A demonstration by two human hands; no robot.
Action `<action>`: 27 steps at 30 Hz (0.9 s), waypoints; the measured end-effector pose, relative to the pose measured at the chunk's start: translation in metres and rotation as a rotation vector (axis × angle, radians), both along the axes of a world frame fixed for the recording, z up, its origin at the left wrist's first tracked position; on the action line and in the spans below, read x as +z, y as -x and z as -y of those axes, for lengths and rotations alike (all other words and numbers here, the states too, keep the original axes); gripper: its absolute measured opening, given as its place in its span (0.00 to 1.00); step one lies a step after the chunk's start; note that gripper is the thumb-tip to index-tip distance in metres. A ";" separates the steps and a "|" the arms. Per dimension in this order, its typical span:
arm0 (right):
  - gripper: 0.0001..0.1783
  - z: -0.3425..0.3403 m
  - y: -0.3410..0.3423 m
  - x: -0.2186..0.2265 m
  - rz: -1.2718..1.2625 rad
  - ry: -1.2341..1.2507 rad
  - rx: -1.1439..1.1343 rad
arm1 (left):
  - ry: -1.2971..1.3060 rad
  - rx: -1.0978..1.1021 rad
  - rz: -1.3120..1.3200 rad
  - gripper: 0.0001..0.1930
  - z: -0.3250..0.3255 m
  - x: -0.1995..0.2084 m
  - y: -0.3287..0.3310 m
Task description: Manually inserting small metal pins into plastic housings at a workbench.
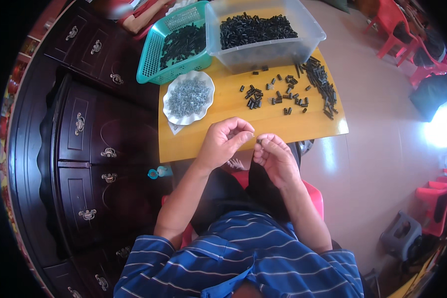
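Note:
My left hand (225, 142) is closed in a pinch over the front edge of the yellow table (203, 140). A tiny pale bit shows at its fingertips, too small to name. Close beside it, my right hand (278, 158) pinches a small black cylinder (259, 141) between thumb and finger. The two sets of fingertips are nearly touching. Beyond my left hand a white wavy-rimmed plate (209, 102) holds a heap of small silvery, clear-looking pieces (188, 97). Short black cylinders (254, 97) lie loose on the table beyond my hands.
Longer black sticks (323, 84) are piled at the table's right. At the back stand a green basket (145, 67) and a clear plastic tub (263, 55), both holding black pieces. Dark wooden drawers (79, 164) line the left. Another person's arm (143, 19) shows behind the basket.

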State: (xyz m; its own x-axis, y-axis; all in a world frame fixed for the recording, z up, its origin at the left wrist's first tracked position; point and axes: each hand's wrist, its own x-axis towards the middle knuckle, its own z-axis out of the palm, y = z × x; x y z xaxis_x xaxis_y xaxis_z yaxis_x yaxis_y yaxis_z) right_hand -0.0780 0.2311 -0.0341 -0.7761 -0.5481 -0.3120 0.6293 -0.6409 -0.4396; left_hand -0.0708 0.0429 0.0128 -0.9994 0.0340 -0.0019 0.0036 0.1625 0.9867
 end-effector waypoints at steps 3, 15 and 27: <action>0.07 0.001 0.000 -0.001 -0.024 0.011 0.013 | 0.058 0.014 -0.025 0.04 -0.002 0.001 -0.003; 0.07 0.002 -0.001 -0.001 -0.045 0.011 0.015 | 0.140 -0.080 -0.102 0.05 -0.006 0.011 -0.005; 0.07 0.000 0.001 -0.002 -0.011 0.066 0.013 | 0.528 0.053 -0.277 0.10 0.003 0.015 0.045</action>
State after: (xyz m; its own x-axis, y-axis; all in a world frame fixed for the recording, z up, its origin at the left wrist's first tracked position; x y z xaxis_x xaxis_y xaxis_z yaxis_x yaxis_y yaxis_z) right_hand -0.0786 0.2313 -0.0358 -0.7721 -0.5768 -0.2666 0.6329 -0.6608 -0.4034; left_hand -0.1156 0.0394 0.0282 -0.9654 0.0499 0.2559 0.2280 0.6377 0.7358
